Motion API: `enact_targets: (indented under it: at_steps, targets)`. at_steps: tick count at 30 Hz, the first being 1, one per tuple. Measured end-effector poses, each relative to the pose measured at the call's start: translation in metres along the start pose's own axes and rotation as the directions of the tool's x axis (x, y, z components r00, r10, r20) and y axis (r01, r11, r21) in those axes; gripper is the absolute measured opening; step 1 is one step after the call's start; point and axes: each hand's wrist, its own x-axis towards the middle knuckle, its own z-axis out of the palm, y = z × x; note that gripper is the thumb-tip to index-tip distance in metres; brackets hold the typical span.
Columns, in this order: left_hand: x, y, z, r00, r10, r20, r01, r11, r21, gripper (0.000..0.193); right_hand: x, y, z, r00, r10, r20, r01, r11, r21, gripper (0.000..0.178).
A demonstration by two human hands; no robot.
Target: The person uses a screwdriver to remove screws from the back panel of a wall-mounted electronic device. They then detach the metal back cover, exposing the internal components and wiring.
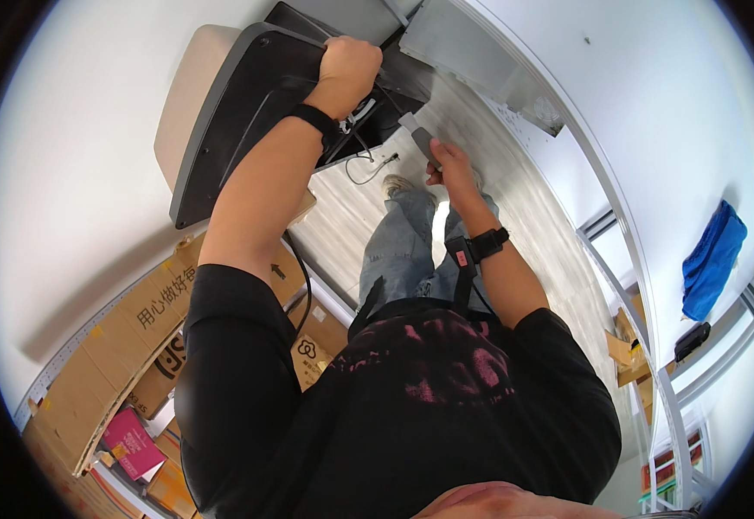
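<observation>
A large black panel (247, 121) with screw holes and a raised rim stands tilted at the upper left, a beige board (191, 99) behind it. My left hand (351, 73) is closed over its upper right edge, the fingertips hidden behind. Below that hand, thin cables (361, 157) and a white fitting (362, 110) show at the panel's dark underside. My right hand (449, 164) is closed round a grey-handled tool (426, 143) with a paler, flat end pointing up toward the panel. The tool's exact kind is too small to tell.
Cardboard boxes (117, 337) and a pink box (133, 443) fill a shelf at the lower left. A white-framed table (602, 147) runs along the right, bearing a blue cloth (712, 259) and a small black object (693, 342). My feet stand on the wood-look floor (342, 203).
</observation>
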Motion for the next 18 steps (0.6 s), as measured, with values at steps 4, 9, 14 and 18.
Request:
enact_targets:
  at_steps: [4, 9, 14, 18]
  targets:
    - [0.0002, -0.0008, 0.0018, 1.000, 0.007, -0.001, -0.007, 1.000, -0.022, 0.006, -0.0059, -0.0035, 0.0024, 1.000, 0.012, 0.010, -0.012, 0.999, 0.032, 0.039]
    - [0.0006, 0.0005, 0.0002, 0.999, -0.033, 0.026, 0.033, 0.999, -0.009, 0.008, -0.0050, 0.0025, -0.0005, 0.999, -0.003, 0.033, 0.002, 0.999, 0.048, 0.039]
    - [-0.0007, 0.0007, -0.0011, 1.000, -0.028, -0.007, 0.028, 1.000, -0.004, 0.007, -0.0061, 0.0039, -0.0053, 0.999, -0.012, 0.052, 0.010, 0.999, 0.030, 0.037]
    - [-0.0012, 0.0018, 0.0003, 1.000, -0.021, -0.017, 0.021, 1.000, 0.005, 0.007, -0.0074, 0.0013, -0.0031, 0.998, -0.038, 0.057, 0.036, 0.999, 0.026, 0.037]
